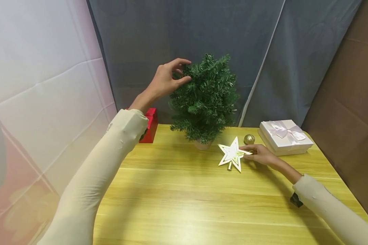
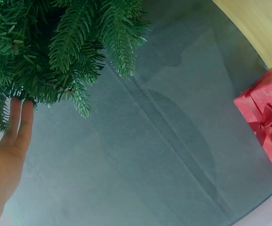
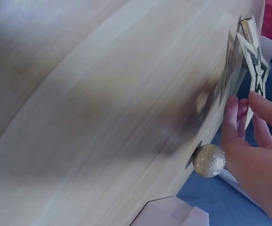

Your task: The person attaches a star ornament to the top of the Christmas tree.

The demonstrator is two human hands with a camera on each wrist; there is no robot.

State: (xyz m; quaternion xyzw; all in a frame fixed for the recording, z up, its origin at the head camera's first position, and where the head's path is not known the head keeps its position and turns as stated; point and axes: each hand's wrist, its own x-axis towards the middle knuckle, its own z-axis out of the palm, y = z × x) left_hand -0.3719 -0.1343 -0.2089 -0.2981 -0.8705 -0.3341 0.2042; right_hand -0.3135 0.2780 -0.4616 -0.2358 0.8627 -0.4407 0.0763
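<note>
A small green artificial Christmas tree stands in a pale pot at the back of the table. My left hand is at its upper left side, thumb and index finger spread apart at the branches. In the left wrist view its fingers reach up to the needles, their tips partly hidden. With my right hand I pinch one point of a gold star tree topper, held low over the table. The star's short socket points down toward me. In the right wrist view the star shows edge-on between thumb and fingers.
A glittery gold ball lies just behind my right hand. Beside it sits a white gift box with a pale bow. A red gift box is partly behind my left sleeve. Grey cloth hangs behind the wooden table.
</note>
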